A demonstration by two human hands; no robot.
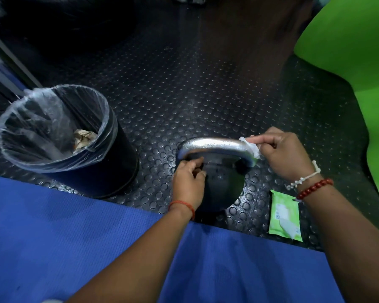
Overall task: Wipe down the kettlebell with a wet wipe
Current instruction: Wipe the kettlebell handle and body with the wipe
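Observation:
A black kettlebell (222, 184) with a shiny metal handle (214, 143) stands on the studded rubber floor just past the blue mat. My right hand (282, 153) pinches a white wet wipe (251, 147) and holds it wrapped against the right bend of the handle. My left hand (187, 182) sits at the left base of the handle with its fingers curled on the bell's top. A green pack of wipes (284, 216) lies on the floor to the right of the bell, under my right wrist.
A black bin (109, 162) lined with a clear plastic bag, with crumpled paper inside, stands to the left of the kettlebell. The blue mat (74, 237) covers the near floor. A large bright green object (359, 62) fills the right side.

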